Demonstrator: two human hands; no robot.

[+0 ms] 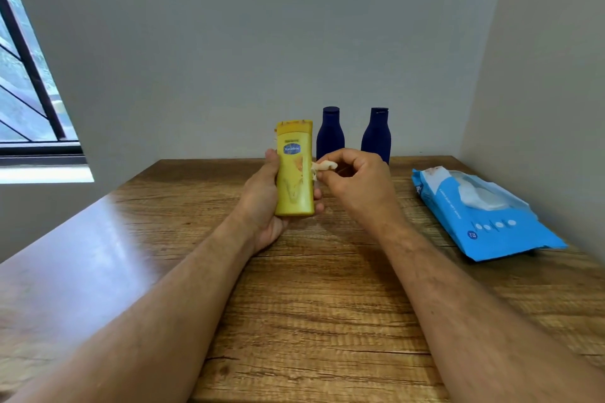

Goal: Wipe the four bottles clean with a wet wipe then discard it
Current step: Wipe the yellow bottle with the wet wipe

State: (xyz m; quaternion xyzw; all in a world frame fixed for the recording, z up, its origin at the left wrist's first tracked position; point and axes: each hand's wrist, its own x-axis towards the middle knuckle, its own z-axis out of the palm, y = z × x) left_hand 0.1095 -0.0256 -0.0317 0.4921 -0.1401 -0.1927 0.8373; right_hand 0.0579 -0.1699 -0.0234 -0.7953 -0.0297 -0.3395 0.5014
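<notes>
Hands (262, 206) on yellow bottle (293, 173), wipe (322, 167)

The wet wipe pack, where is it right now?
In the head view the blue wet wipe pack lies flat on the wooden table, at its right side by the wall, right of the right hand.

Two bare forearms come in from the bottom edge, no sleeves showing anywhere along them. Both carry fine hair. The left hand (262, 206) and right hand (355, 183) wear no gloves, rings, watch or bands.
</notes>
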